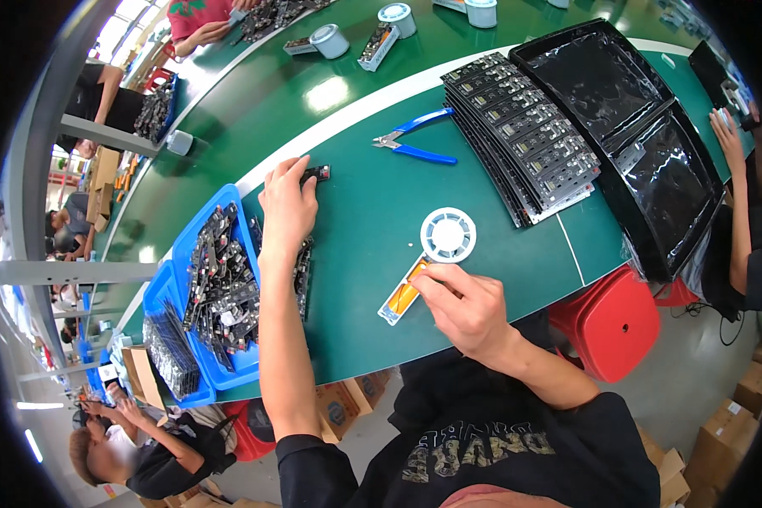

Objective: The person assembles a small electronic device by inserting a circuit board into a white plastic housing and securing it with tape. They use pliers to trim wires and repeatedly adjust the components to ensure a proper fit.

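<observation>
A small black part (316, 174) sits pinched under the left hand (286, 207); the right hand (461, 305) grips an orange tool (404, 295).

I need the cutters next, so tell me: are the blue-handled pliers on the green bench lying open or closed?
Open. The blue-handled pliers lie flat on the green bench with handles spread apart; neither hand touches them.

The left hand (286, 203) covers most of a small dark part (317, 173); the right hand (466, 306) hides the orange tool's (402, 296) end.
</observation>
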The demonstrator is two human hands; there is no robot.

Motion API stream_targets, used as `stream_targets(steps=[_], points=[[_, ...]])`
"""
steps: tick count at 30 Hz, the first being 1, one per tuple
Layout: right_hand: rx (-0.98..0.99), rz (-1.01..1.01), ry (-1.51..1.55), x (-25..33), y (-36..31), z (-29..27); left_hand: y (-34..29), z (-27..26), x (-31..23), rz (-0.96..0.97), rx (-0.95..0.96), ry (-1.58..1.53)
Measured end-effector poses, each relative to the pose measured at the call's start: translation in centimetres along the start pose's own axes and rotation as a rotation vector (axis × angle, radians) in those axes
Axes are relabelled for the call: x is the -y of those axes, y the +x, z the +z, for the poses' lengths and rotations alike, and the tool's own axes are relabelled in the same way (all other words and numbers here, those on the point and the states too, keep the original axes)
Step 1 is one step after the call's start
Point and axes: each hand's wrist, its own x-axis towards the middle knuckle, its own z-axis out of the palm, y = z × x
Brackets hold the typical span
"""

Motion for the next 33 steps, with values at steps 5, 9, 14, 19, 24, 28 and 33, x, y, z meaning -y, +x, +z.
stream_targets(steps=[5,9,14,19,24,28,33], points=[[0.03,0.027,-0.01,0.2,-0.4,-0.4,0.8,0.4,-0.6,0.036,0.038,-0.05],[0.027,0.047,0.002,0.4,-0.4,-0.5,0.8,-0.4,-1.5,0.018,0.043,-0.03],[0.026,0.009,-0.02,0.6,-0.2,-0.4,-0.2,-1.1,-2.4,0.065,-0.116,-0.126],[0.015,0.025,-0.007,0.2,-0.2,-0.2,-3.6,-3.9,-7.5,-0.018,-0.048,-0.501],[-0.027,0.091,0.045,0.9,0.5,0.1,-8.9,-4.3,-9.0,-0.047,0.166,-0.685],[-0.023,0.155,0.077,1.3,0.4,0.4,-11.7,-4.1,-10.3,-0.117,0.217,-0.729],[-0.047,0.186,0.063,1.8,0.7,0.7,-13.2,-3.0,-11.1,-0.132,0.099,-0.868]])
